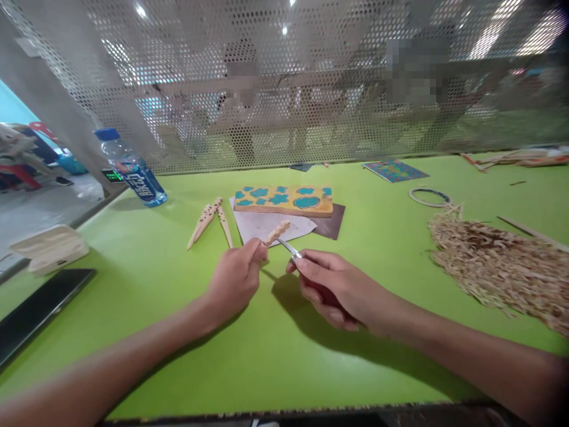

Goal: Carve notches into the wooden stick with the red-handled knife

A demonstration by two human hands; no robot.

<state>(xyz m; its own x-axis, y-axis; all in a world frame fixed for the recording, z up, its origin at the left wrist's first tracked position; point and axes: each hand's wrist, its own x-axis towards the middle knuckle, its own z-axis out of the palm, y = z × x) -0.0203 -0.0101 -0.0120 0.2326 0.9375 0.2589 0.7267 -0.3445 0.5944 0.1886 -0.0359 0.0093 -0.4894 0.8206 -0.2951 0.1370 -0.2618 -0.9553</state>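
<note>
Left hand (233,279) clamped on carved stick (276,233); right hand (331,286) clamped on craft knife (288,248), blade at stick; two more sticks (208,222) on green desk (284,362).

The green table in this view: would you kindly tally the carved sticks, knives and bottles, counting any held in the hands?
Carved sticks: 3
Knives: 1
Bottles: 1
Total: 5

Bare left forearm (111,356), bare right forearm (444,338); both slender, slim fingers (317,261).
</note>
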